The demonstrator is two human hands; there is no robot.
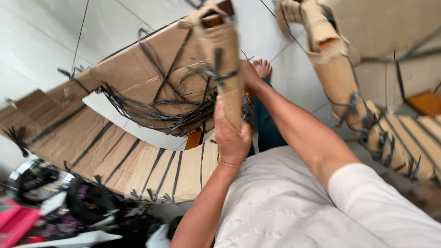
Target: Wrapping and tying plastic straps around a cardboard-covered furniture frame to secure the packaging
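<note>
Head view looks down past a white shirt onto a cardboard-wrapped leg [227, 69] of some furniture frame, which serves as the landmark. Far left of the leg and below it, a heap of clutter [78, 206] lies on the floor: a shiny black round thing, black tangled pieces, and something pink at the picture's corner; what they are is too blurred to tell. Left of the leg, a broad curved cardboard panel [92, 138] sweeps from the left edge down toward the person's wrist. It is plain brown, with no label or print visible, crossed by black straps [151, 112] that bunch into a loose tangle just beside the leg; the straps appear to bind the cardboard onto the frame beneath.

The left hand [231, 138] grips the leg from below, its fingers wrapped round and clamped on the cardboard sleeve, probably to steady it. The right hand [250, 76] lies against the leg's right side, just behind it; its fingers are hidden, so I cannot tell whether they are closed. A bare foot [262, 68] shows on the pale tiled floor [36, 41] just right of the leg. Well to the right, a second wrapped leg [340, 78] slants down, plain brown and strapped in black, with an orange wooden end showing near its top.
</note>
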